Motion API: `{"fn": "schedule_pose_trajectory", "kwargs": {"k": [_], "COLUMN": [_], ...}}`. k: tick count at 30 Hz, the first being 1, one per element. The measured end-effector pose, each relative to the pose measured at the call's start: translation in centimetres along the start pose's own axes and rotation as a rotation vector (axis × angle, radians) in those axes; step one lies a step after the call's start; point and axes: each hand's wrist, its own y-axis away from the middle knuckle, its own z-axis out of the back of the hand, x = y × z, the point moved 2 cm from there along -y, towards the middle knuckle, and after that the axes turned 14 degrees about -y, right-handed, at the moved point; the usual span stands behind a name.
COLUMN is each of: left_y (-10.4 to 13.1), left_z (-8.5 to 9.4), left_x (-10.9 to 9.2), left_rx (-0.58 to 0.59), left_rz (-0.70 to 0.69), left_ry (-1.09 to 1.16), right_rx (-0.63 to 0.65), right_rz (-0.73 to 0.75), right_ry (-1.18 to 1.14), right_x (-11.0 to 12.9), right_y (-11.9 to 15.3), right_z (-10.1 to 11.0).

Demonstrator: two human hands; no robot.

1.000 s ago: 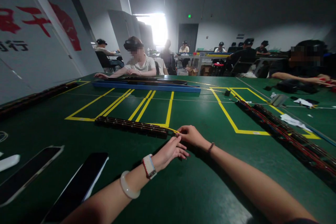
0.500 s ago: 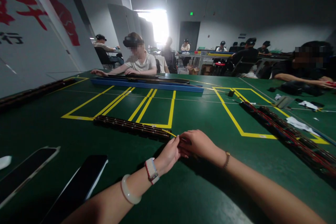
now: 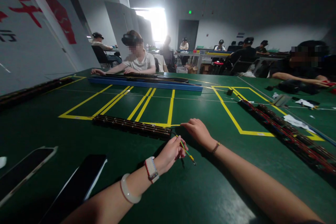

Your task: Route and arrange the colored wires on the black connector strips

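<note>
My left hand (image 3: pixel 169 154) pinches a green-and-yellow wire (image 3: pixel 188 152) whose end, with a metal ring terminal, sticks out toward the lower right. Just beyond it, my right hand (image 3: pixel 198 132) is closed with its fingertips at the tip of a thin yellow wire (image 3: pixel 173 125). Both wires lead to the right end of a long dark wiring strip (image 3: pixel 131 126), which lies on the green table across the yellow tape lines. A short black wire (image 3: pixel 183 163) shows below my left fingers.
Two phones (image 3: pixel 78 182) (image 3: pixel 26 169) lie at the front left. Farther back is a blue trough (image 3: pixel 147 84) with a person sitting behind it. Dark strips with red wires (image 3: pixel 278 129) run along the right side, near white paper scraps (image 3: pixel 296 122). Another person sits at the far right.
My hands, together before, are now apart. The right one has moved up and slightly right with the yellow wire, and the green-and-yellow wire with its ring terminal now shows in my left.
</note>
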Motion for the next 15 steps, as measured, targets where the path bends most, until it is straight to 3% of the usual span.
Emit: {"fn": "schedule_pose_trajectory", "kwargs": {"k": [4,8,11,15], "left_y": [0.2,0.5,0.3,-0.5], "left_z": [-0.1,-0.3,0.3,2.0], "left_x": [0.1,-0.1,-0.7,-2.1], "left_rx": [-0.022,-0.059,-0.099,-0.194], "left_rz": [0.045,0.018,0.0,-0.072], "left_ry": [0.069,0.062,-0.144,-0.627], "right_rx": [0.071,0.05,0.032,0.018], "right_rz": [0.087,0.102,0.086,0.071], "right_ry": [0.043,-0.032,-0.076,-0.085], "right_x": [-0.6,-0.8,-1.0,-1.0], "right_y": [0.2,0.4,0.4,0.4], "right_z": [-1.5,-1.9,-2.0,-2.0]}}
